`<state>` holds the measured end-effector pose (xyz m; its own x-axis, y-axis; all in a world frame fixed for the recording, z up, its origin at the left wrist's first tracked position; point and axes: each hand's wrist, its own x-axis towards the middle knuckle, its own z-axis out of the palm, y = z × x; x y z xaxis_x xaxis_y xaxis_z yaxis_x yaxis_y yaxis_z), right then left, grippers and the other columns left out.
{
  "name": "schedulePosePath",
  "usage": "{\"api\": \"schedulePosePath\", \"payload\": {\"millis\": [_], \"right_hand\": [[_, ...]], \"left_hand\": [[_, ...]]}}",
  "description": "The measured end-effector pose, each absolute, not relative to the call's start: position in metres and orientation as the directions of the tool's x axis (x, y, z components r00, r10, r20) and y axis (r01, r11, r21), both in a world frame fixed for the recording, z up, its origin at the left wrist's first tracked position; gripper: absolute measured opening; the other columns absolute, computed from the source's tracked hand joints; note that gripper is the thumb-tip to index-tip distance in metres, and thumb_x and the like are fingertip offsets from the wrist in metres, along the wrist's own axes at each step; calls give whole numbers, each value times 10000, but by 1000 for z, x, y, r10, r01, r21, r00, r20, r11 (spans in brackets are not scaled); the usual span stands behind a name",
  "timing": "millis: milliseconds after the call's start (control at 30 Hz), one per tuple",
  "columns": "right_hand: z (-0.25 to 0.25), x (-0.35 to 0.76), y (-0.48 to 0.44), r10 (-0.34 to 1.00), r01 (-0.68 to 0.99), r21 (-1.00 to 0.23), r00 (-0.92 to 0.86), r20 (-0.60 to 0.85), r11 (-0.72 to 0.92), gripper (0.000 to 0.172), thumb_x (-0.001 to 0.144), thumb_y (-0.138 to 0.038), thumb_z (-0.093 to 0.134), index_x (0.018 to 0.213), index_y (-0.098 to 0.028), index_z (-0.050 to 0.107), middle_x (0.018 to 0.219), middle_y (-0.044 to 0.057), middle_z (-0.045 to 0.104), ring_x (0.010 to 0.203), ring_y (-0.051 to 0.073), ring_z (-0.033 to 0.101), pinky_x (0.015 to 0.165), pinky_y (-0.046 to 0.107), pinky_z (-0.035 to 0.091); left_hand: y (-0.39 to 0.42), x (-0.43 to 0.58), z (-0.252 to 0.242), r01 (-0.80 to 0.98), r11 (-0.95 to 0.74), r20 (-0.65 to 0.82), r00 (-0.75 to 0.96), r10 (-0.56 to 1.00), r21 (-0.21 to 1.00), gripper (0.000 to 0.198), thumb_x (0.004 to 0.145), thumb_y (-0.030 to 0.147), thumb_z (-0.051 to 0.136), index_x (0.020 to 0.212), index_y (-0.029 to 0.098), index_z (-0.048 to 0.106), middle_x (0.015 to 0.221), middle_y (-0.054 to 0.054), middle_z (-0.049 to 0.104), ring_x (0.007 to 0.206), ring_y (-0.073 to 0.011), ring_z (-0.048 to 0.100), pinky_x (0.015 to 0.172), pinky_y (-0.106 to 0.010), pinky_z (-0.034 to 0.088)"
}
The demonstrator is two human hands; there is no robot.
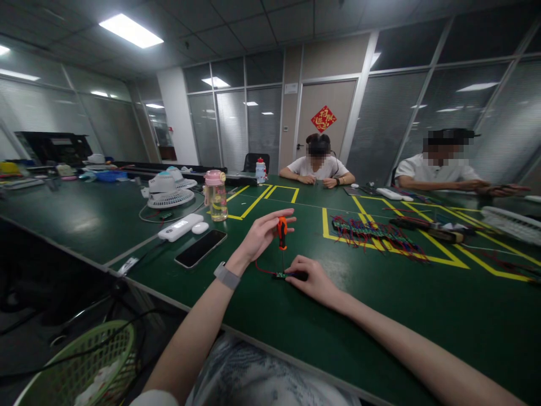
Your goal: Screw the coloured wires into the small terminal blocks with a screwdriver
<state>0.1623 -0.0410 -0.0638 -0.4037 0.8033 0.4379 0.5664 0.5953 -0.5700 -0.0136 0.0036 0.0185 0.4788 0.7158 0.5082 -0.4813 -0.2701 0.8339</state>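
Note:
An orange and black screwdriver [283,234] stands upright, its shaft reaching down to a small green circuit board [279,276] on the green table [253,304]. My left hand [264,232] is closed around the screwdriver's handle near its top, with some fingers extended. Beside the board, my right hand [309,275] pinches the board's right end, where a black part shows under the fingers. A thin red wire [261,269] curves away from the board's left side.
A phone [201,248], white power strip [181,227] and pink-lidded bottle [216,195] lie or stand left. White fans [171,189] are behind them. Wired boards [372,234] lie right, inside yellow tape. Two people sit across the table. A green basket [122,338] is below the left edge.

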Motion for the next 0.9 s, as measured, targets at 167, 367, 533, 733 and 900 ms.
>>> {"api": "schedulePosePath", "payload": {"millis": [167, 367, 533, 733, 900], "right_hand": [[-64, 162, -41, 806, 553, -586, -392, 444, 592, 79, 747, -156, 658, 799, -156, 717, 801, 46, 604, 751, 156, 573, 678, 270, 449], [-65, 163, -37, 842, 510, -673, -383, 380, 536, 92, 745, -190, 666, 814, -161, 720, 787, 32, 606, 725, 138, 566, 661, 253, 446], [-64, 163, -34, 872, 525, -702, -366, 324, 481, 100, 719, -201, 682, 803, -162, 720, 752, 16, 599, 701, 131, 558, 645, 247, 441], [-64, 163, -36, 857, 511, -693, -374, 354, 509, 98, 735, -205, 668, 808, -167, 721, 771, 24, 605, 711, 133, 560, 651, 252, 447], [-64, 163, -38, 845, 520, -668, -380, 376, 532, 99, 745, -191, 660, 815, -160, 722, 772, 30, 601, 709, 136, 552, 650, 256, 445]], "left_hand": [[5, -16, 15, -466, -259, 485, 469, 738, 846, 230, 772, 233, 651, 992, 167, 668, 920, -57, 658, 782, -140, 622, 732, -278, 481], [5, -14, 16, -463, -335, 539, 433, 722, 821, 240, 804, 249, 611, 1023, 173, 671, 1187, -81, 581, 1017, -184, 569, 840, -280, 465], [1, -12, 17, -461, -254, 486, 502, 716, 850, 326, 821, 278, 590, 1130, 178, 612, 1112, -105, 616, 934, -210, 616, 807, -356, 496], [12, -13, 11, -277, -551, 612, 247, 751, 787, 171, 762, 285, 658, 880, 166, 694, 971, -40, 608, 832, -124, 576, 731, -237, 465], [5, -11, 16, -428, -354, 525, 399, 752, 832, 347, 839, 325, 544, 1138, 167, 627, 1151, -113, 598, 968, -215, 602, 829, -356, 484]]}}
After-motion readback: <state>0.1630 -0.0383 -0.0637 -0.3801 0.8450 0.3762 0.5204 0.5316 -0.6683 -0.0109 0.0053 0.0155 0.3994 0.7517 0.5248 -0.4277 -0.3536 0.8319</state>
